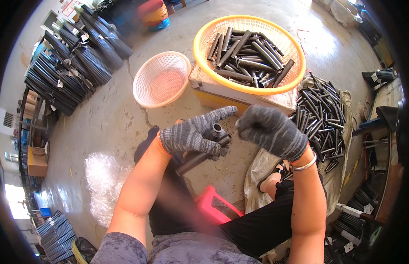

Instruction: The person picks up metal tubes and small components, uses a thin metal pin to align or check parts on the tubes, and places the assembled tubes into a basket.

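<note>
My left hand, in a grey knit glove, is closed around short black tubes, with its index finger stretched out to the right. One tube's open end points up between the fingers and thumb, and another slants down toward my knee. Just to the right, my gloved right hand is curled closed; whatever may be in its fingers is hidden. Beyond both hands, an orange-rimmed basket full of similar black tubes sits on a cardboard box.
A pale pink basket stands on the floor at the left. Many tubes lie heaped on a sheet at the right. Clear plastic wrap is by my left arm, and a red plastic stool is between my legs. Long bundled rods stand far left.
</note>
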### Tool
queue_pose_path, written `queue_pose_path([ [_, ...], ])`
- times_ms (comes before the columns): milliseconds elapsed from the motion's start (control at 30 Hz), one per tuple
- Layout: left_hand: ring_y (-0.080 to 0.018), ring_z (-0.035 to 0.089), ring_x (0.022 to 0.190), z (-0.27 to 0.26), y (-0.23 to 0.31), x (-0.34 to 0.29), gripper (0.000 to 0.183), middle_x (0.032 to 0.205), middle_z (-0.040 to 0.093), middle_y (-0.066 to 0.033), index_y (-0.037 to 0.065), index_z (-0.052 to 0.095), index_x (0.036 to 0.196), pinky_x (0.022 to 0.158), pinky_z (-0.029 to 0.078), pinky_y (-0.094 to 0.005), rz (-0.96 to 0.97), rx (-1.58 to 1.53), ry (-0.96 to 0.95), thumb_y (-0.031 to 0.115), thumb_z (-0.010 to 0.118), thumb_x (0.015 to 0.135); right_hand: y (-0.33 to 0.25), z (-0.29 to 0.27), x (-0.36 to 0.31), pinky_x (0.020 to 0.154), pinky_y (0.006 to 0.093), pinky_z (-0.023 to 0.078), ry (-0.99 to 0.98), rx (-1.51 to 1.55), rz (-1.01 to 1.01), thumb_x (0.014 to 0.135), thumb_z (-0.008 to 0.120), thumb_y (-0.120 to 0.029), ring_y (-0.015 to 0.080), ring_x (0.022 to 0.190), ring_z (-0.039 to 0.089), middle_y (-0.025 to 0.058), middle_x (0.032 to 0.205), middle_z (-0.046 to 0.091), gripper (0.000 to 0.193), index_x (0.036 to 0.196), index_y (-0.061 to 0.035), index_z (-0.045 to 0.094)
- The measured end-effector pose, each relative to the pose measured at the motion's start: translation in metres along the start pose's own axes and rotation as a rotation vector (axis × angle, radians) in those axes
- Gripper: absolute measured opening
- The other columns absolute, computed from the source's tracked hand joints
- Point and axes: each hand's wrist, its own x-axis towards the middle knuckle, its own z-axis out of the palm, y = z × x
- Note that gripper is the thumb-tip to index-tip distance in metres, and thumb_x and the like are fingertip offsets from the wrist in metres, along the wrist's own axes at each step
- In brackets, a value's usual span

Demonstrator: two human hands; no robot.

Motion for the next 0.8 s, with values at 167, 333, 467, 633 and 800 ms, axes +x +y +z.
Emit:
queue_pose_path([
  [167,-0.0131,0.061,0.078,-0.002,0.004,-0.004,0.078,0.086,0.059,-0.0042,0.009,0.027,0.148,0.067,0.054,-0.0286,0.025,-0.061,-0.002,0.001,0.068,0.082,0.013,-0.016,-0.004,0.075,0.0268,0.049,0.115,-0.003,0.091,0.085,0.064,0.002,0.0113,0.08,0.055,0.0021,0.087,0.06,0.014,0.096,-0.0014,0.058],
  [333,-0.0112,0.06,0.08,0.0,0.006,-0.004,0.059,0.086,0.059,-0.0026,0.006,0.044,0.138,0.066,0.054,-0.0254,-0.091,0.117,0.058,0.002,0.067,0.083,0.032,-0.006,-0.008,0.078,0.0262,0.049,0.379,-0.066,0.022,0.088,0.06,0.002,0.0106,0.084,0.055,0.0012,0.092,0.059,0.017,0.105,-0.002,0.058],
  [467,-0.0118,0.06,0.081,-0.01,-0.007,-0.009,0.046,0.089,0.061,-0.0035,0.003,0.051,0.128,0.071,0.053,-0.0265,-0.107,0.2,0.114,0.003,0.066,0.085,0.011,-0.037,-0.006,0.073,0.0244,0.048,0.505,0.075,0.071,0.091,0.055,0.0,0.0101,0.078,0.054,0.0015,0.09,0.059,0.016,0.106,-0.0028,0.058],
  [633,-0.0133,0.06,0.086,-0.018,-0.012,-0.011,0.029,0.092,0.063,-0.0051,0.003,0.058,0.113,0.078,0.051,-0.0279,0.156,-0.035,0.195,0.002,0.064,0.084,0.04,-0.029,-0.013,0.071,0.024,0.047,0.527,-0.141,-0.008,0.09,0.058,0.001,0.0094,0.078,0.053,-0.0006,0.087,0.057,0.015,0.104,-0.0028,0.056],
  [800,-0.0202,0.064,0.09,-0.019,-0.01,-0.011,0.033,0.127,0.056,-0.0195,0.005,0.056,0.113,0.08,0.053,-0.0345,0.492,-0.228,0.176,0.011,0.069,0.083,0.044,-0.021,-0.014,0.074,0.0251,0.047,0.412,-0.233,0.221,0.088,0.064,-0.004,0.0094,0.08,0.052,0.0009,0.091,0.059,0.019,0.105,0.0,0.057],
])
